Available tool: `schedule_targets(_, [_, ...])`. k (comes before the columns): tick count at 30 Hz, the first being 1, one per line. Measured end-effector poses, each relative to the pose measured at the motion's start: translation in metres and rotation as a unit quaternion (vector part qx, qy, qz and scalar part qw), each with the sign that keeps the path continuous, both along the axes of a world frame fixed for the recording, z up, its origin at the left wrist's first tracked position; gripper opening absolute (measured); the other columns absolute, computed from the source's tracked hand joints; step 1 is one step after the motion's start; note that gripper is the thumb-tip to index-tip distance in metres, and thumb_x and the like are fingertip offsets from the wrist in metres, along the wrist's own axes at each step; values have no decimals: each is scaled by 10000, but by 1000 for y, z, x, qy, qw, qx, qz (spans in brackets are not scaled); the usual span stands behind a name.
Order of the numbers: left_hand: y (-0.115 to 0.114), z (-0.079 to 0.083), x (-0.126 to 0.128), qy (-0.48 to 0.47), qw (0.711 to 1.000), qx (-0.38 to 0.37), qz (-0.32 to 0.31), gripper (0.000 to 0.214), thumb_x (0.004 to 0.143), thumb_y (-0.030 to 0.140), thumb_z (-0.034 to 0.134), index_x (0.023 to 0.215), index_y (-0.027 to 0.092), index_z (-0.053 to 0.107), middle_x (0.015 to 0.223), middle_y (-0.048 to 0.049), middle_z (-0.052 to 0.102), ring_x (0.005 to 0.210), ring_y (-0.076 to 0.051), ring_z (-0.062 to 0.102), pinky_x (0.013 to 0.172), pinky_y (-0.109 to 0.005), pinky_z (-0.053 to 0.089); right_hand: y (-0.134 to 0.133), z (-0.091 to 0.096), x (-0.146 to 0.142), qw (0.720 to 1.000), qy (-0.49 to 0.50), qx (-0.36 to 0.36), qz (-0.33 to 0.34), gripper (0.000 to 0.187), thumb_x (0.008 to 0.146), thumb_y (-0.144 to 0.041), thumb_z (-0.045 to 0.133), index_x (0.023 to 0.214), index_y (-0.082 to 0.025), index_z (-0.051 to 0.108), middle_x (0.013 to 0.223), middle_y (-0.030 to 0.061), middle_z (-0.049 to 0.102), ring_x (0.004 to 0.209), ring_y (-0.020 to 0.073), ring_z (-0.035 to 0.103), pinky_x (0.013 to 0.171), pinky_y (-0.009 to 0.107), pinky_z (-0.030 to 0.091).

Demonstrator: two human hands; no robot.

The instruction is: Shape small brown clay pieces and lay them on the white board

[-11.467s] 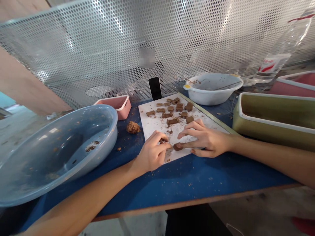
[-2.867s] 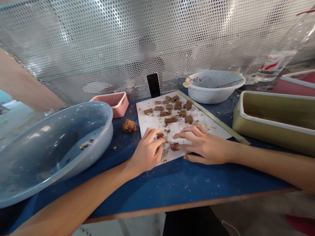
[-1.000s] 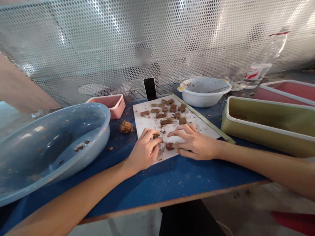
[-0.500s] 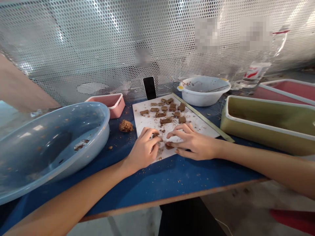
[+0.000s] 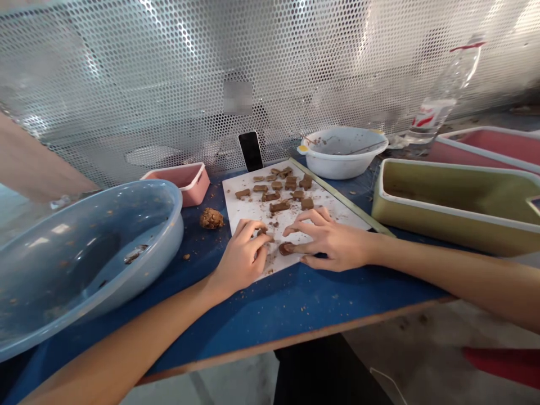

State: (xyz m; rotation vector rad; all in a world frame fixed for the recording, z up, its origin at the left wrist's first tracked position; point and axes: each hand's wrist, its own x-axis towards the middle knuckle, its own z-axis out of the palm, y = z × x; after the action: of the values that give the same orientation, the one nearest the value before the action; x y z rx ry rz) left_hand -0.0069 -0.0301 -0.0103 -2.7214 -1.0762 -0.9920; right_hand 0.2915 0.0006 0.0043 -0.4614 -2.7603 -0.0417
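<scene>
On a white sheet [image 5: 236,188] lie several small brown clay-like pieces [image 5: 279,207], some shaped like blocks or bars, with crumbs around them. My left hand [image 5: 242,253] rests at the sheet's near left part, its fingers curled round a small brown lump [image 5: 262,231], mostly hidden by them. A flat, rounded, wet-looking brown clay piece [image 5: 286,248] lies between my hands. One fingertip of my right hand [image 5: 327,239] touches its right edge; the other fingers are spread and bent above the sheet.
A large blue basin [image 5: 169,225] stands left, beside a crumbly brown lump [image 5: 211,218] and pink box [image 5: 196,188]. Behind are a phone [image 5: 250,152] and white basin [image 5: 341,163]. A flat strip [image 5: 341,197], green planter [image 5: 442,211] and bottle [image 5: 434,115] are at right.
The whole view has shifted slightly, so things appear further left. My right fingertip now sits at the edge of the flat clay piece, more of which shows. My left hand keeps its curled pose.
</scene>
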Motion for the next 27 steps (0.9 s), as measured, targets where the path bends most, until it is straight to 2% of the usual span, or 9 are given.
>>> schedule_targets(5, [-2, 2, 1, 4, 1000, -6, 3, 313, 1012, 23, 518, 1084, 178, 781, 1218, -127, 682, 1167, -287, 612, 993, -489, 610, -1, 4, -2, 999, 7, -32, -8, 286, 1113, -359, 623, 1264, -321, 864, 1508, 129, 648, 1426, 388, 469, 1083, 588, 429])
schedule_targets(10, [-2, 2, 1, 2, 1000, -4, 3, 324, 999, 16, 522, 1099, 178, 784, 1216, -127, 683, 1162, -288, 610, 986, -494, 616, 0, -2, 1, 999, 38, 34, -8, 379, 1074, -308, 643, 1425, -288, 786, 1471, 151, 675, 1361, 396, 525, 1065, 614, 408])
schedule_targets(13, [-2, 2, 1, 2, 1000, 1, 5, 314, 1005, 17, 523, 1080, 178, 782, 1208, -127, 682, 1159, -287, 611, 988, -488, 614, 0, -5, 1, 999, 17, 30, -25, 409, 1087, -319, 616, 1472, -306, 756, 1546, 152, 634, 1387, 410, 501, 1067, 632, 421])
schedule_targets(17, [-2, 1, 1, 4, 1000, 1, 5, 300, 1019, 24, 524, 1072, 170, 781, 1208, -129, 679, 1159, -287, 609, 1002, -482, 606, 4, -5, 0, 1000, -11, 13, -25, 342, 1112, -352, 586, 1347, -274, 823, 1587, 141, 619, 1455, 415, 455, 1112, 654, 417])
schedule_targets(21, [-2, 1, 1, 3, 1000, -3, 4, 292, 1022, 26, 523, 1066, 156, 781, 1212, -136, 677, 1158, -290, 605, 993, -484, 605, 9, -4, 5, 998, -14, 52, -29, 316, 1106, -350, 590, 1285, -266, 836, 1586, 133, 628, 1490, 443, 451, 1102, 672, 399])
schedule_targets(24, [-2, 0, 1, 0, 1000, -5, 0, 287, 1014, 23, 531, 1063, 154, 782, 1218, -140, 676, 1171, -295, 605, 988, -485, 609, 8, -4, 8, 995, 24, 82, -46, 332, 1100, -330, 588, 1332, -249, 811, 1577, 164, 620, 1452, 442, 484, 1090, 657, 389])
schedule_targets(27, [-2, 1, 1, 2, 1000, -6, -2, 286, 1015, 20, 531, 1066, 150, 781, 1212, -141, 670, 1174, -297, 598, 1005, -499, 606, 2, -3, 5, 997, 16, 73, -31, 427, 1099, -372, 604, 1500, -281, 717, 1632, 170, 568, 1450, 429, 474, 1088, 620, 403])
